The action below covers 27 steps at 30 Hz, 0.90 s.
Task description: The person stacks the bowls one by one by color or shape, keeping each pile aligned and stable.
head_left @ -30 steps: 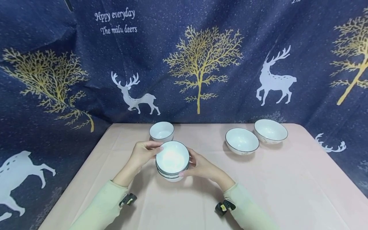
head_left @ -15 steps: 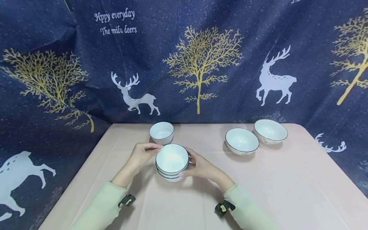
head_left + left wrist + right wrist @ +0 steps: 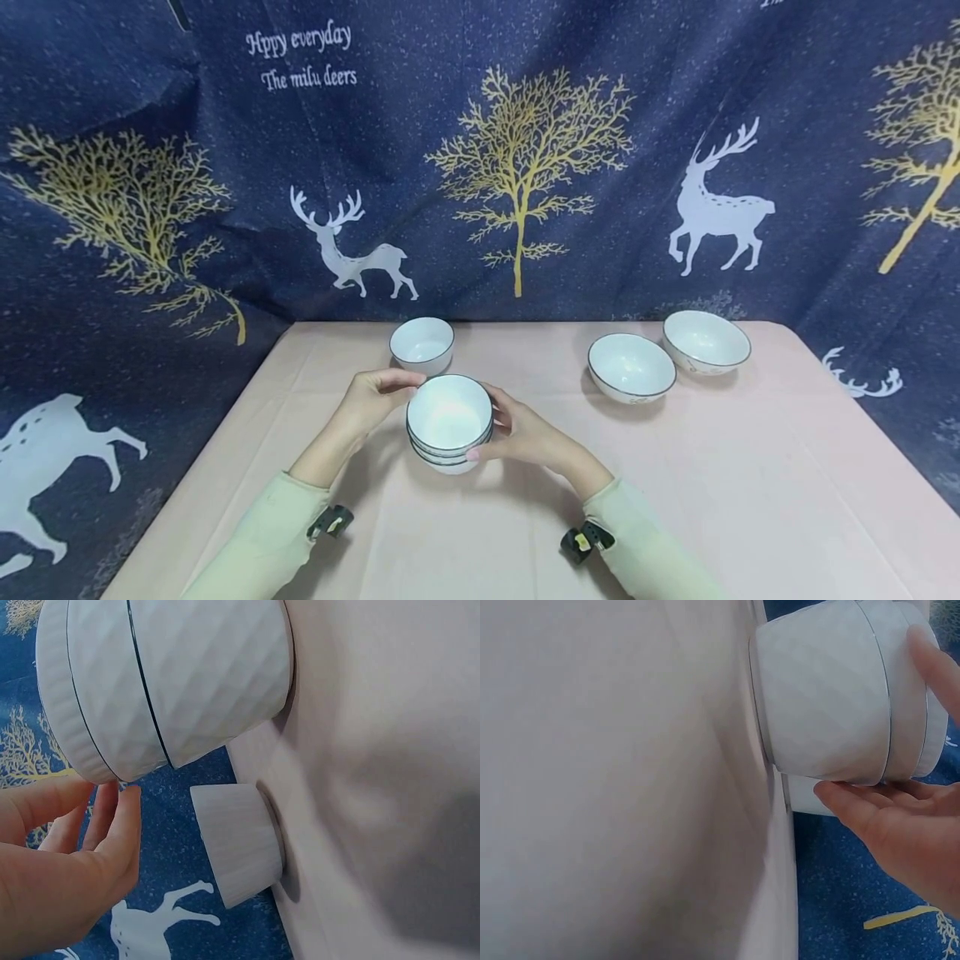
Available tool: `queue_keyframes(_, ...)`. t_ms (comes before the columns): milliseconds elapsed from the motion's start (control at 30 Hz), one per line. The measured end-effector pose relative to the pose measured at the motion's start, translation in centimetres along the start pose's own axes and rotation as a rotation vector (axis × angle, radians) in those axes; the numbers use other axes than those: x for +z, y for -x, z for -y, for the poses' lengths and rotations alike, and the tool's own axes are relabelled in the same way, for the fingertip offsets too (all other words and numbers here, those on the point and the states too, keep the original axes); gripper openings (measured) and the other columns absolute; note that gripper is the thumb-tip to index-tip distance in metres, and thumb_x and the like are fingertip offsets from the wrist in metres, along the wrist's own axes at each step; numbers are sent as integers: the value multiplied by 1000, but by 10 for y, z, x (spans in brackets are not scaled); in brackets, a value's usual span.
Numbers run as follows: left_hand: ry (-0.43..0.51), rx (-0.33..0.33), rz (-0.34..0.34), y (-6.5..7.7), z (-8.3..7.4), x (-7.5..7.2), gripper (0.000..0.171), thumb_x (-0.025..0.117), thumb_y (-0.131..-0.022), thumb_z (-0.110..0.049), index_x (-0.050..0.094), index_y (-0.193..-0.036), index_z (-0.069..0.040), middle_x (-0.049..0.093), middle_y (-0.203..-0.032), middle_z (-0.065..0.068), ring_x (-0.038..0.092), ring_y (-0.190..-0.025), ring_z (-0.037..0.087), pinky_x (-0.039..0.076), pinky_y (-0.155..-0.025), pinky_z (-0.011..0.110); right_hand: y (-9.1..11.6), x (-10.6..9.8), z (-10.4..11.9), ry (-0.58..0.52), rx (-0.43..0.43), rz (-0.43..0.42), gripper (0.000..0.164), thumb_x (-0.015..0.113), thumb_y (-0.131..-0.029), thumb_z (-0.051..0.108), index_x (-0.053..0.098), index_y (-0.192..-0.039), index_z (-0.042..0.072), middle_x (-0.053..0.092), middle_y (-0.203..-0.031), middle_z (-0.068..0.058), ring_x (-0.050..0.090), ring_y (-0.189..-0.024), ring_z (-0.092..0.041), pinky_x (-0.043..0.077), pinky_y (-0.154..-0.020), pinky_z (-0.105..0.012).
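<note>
A stack of white bowls (image 3: 450, 414) with thin dark rims stands upright on the table, nested one in another. My right hand (image 3: 525, 433) holds its right side, thumb on the near side and fingers behind; the right wrist view shows the stack (image 3: 825, 697) between thumb and fingers. At the far left of the top rim, my left hand (image 3: 367, 408) has its fingertips by the edge. In the left wrist view the left hand's fingers (image 3: 112, 840) are loosely bent beside the textured stack (image 3: 210, 675), at or just touching the top bowl.
Behind the stack stands a single small white bowl (image 3: 422, 343). Two wider bowls sit toward the back right, one nearer (image 3: 632, 367) and one farther (image 3: 705, 342). A pink cloth (image 3: 465, 550) covers the table; a blue deer-print curtain (image 3: 480, 167) hangs behind.
Since a second ago the top bowl has settled slightly lower into the stack. The left thumb has come off the inside of its rim. My right hand has hardly moved.
</note>
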<state>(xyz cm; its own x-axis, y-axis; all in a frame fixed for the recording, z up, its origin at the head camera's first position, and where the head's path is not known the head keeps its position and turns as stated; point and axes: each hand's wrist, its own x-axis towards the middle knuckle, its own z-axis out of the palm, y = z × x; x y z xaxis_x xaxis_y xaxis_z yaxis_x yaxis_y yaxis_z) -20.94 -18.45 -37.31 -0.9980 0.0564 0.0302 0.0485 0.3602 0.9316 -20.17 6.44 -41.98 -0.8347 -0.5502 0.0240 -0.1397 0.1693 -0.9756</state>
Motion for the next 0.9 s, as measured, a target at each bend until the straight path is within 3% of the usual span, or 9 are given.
queue_keyframes(267,107,-35,67,-5,6,-4,30,64,-90,-2,63,-118,7,66,-116,19,65,-102,20,56,-89,28,1,-1,-1,-25,-10,11,97,84,-74,13,26,-151,11,33,-152,-13,37,-136,-35,33,-113,-45)
queue_keyframes(467,207,-80,87,-12,11,-8,37,62,-91,0,55,-125,13,64,-118,23,67,-95,14,55,-92,35,2,-1,-1,-38,-18,22,96,83,-74,13,26,-152,12,32,-153,-12,37,-136,-34,33,-113,-45)
queue_keyframes(667,297,-150,50,-22,14,-12,39,59,-92,3,51,-129,13,63,-119,24,68,-94,16,51,-97,42,2,-2,-1,-38,-24,19,96,83,-74,13,26,-152,11,32,-153,-12,37,-136,-35,33,-114,-45)
queue_keyframes(900,364,-154,-57,-36,21,-23,44,58,-94,-1,45,-134,13,66,-114,18,68,-87,8,49,-100,40,2,-1,1,-37,-16,16,97,83,-74,13,25,-152,11,32,-153,-13,37,-136,-35,32,-114,-46)
